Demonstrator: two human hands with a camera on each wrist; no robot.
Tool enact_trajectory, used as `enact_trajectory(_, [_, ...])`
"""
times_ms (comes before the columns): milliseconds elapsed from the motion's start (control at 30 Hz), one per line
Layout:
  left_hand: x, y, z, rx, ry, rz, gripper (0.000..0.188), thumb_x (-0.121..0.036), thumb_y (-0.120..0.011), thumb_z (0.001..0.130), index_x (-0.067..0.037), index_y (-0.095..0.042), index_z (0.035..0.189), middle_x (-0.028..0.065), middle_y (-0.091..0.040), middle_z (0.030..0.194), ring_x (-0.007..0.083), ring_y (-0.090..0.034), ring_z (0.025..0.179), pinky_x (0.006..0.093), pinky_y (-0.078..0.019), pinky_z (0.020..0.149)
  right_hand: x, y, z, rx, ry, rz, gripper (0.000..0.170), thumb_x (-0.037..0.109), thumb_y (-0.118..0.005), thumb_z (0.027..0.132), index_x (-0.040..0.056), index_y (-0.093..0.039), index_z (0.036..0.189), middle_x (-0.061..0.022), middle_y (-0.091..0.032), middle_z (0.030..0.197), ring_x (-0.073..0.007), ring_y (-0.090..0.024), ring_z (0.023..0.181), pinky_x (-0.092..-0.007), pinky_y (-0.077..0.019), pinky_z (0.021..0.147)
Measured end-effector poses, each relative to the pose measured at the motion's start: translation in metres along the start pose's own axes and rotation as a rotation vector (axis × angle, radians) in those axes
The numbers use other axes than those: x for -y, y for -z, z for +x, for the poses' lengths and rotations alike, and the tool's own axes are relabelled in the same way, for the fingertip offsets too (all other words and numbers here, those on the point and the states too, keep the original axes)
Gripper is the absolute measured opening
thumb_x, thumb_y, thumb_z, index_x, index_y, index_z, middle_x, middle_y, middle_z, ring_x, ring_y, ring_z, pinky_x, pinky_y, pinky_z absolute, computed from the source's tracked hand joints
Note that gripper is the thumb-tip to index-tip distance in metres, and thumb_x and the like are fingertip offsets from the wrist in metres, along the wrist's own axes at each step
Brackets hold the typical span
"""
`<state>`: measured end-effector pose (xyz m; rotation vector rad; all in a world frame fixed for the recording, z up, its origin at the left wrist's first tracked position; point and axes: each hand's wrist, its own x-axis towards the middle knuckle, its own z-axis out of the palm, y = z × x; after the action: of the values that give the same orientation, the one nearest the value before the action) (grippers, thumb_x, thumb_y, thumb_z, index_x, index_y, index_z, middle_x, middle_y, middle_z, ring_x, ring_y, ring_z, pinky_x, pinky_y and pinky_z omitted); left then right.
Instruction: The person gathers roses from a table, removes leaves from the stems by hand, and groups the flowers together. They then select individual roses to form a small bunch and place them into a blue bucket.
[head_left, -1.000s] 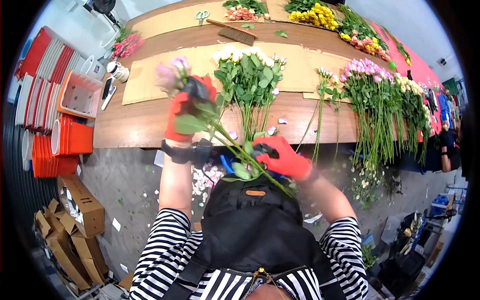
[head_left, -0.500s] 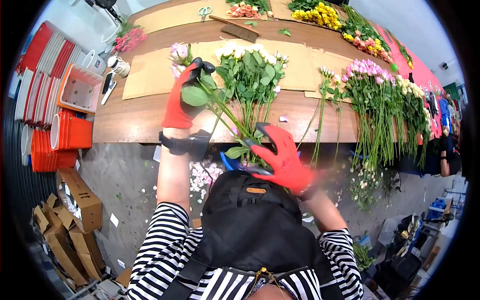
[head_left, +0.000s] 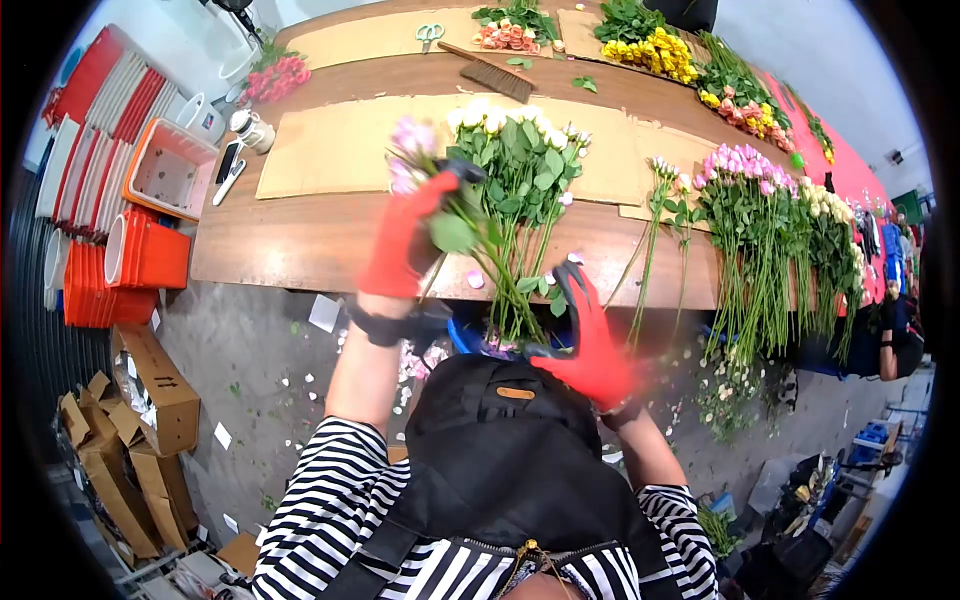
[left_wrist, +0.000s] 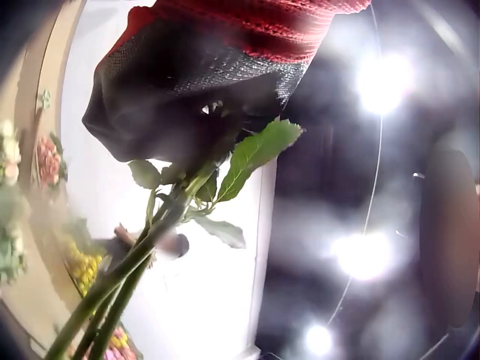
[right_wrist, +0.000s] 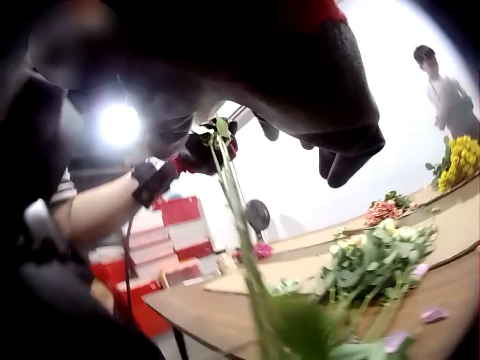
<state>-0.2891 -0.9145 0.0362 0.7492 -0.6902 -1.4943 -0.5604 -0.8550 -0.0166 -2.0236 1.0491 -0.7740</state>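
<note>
My left hand, in a red glove with a black palm, grips a few pink-purple roses just below their blooms, over the table's front edge. Their green stems slant out from the curled fingers in the left wrist view, with a few leaves by the glove. My right hand, gloved alike, is beside the lower stems with thumb and fingers spread apart. In the right wrist view its dark fingers stretch past the stems without closing on them. A bunch of white roses lies just beyond the left hand.
Pink roses and cream roses lie at the right, stems hanging over the edge. A brush and scissors lie farther back. Crates and red buckets stand at the left. A black backpack is on my chest.
My right hand has let go of the stems and spread its fingers, shifting slightly right and down. The left hand moved right with the pink-purple roses, after lowering them a little.
</note>
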Motion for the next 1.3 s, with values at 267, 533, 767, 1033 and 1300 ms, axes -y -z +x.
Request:
enact_trajectory(267, [0.042,-0.029,-0.026,0.085,-0.079,0.411,0.047,0.006,-0.065,0.079,0.001,-0.057,0.124,0.0056,-0.064,0.115,0.0142,-0.059,0.103,0.0287,-0.0458,0.092,-0.035,-0.05,0.011,-0.158,-0.391,0.644,0.045,0.012,-0.073,0.083,0.0006,-0.055,0.123,-0.008,-0.066,0.092,-0.0175,-0.06,0.083,-0.0303,-0.0489,0.075])
enact_trajectory(533, [0.048,-0.047,-0.035,0.136,-0.136,0.429,0.032,0.001,-0.059,0.086,0.003,-0.059,0.118,0.0071,-0.066,0.112,0.0137,-0.06,0.102,0.0285,-0.0462,0.089,-0.073,-0.077,-0.027,-0.23,-0.211,0.533,0.045,0.006,-0.063,0.09,0.0023,-0.049,0.133,-0.0071,-0.058,0.118,-0.0128,-0.057,0.099,-0.0281,-0.0466,0.088])
enact_trajectory(767, [0.069,-0.054,-0.038,-0.068,-0.106,0.253,0.032,0.001,-0.073,0.075,0.003,-0.066,0.107,0.0053,-0.07,0.095,0.0104,-0.062,0.085,0.0277,-0.0498,0.078,-0.05,-0.039,-0.009,-0.258,-0.39,1.067,0.056,0.003,-0.055,0.09,-0.0004,-0.038,0.143,-0.0112,-0.049,0.139,-0.0185,-0.045,0.128,-0.0315,-0.033,0.109])
enact_trajectory(1033, [0.099,-0.061,-0.051,-0.133,-0.02,0.368,0.037,-0.001,-0.081,0.07,0.001,-0.066,0.103,0.0041,-0.069,0.09,0.0087,-0.061,0.08,0.0263,-0.0495,0.072,0.037,0.035,0.045,-0.359,-0.013,0.451,0.054,-0.002,-0.072,0.069,-0.0016,-0.056,0.12,-0.0128,-0.055,0.127,-0.0273,-0.048,0.125,-0.0376,-0.0365,0.105])
enact_trajectory(1300, [0.084,-0.062,-0.067,-0.07,0.147,0.217,0.058,0.006,-0.077,0.071,0.004,-0.053,0.125,0.0081,-0.061,0.109,0.012,-0.06,0.094,0.0263,-0.0492,0.079,0.019,0.033,0.034,-0.235,-0.14,0.853,0.042,0.009,-0.064,0.079,-0.0062,-0.058,0.118,-0.014,-0.056,0.128,-0.0224,-0.049,0.122,-0.0353,-0.0361,0.105])
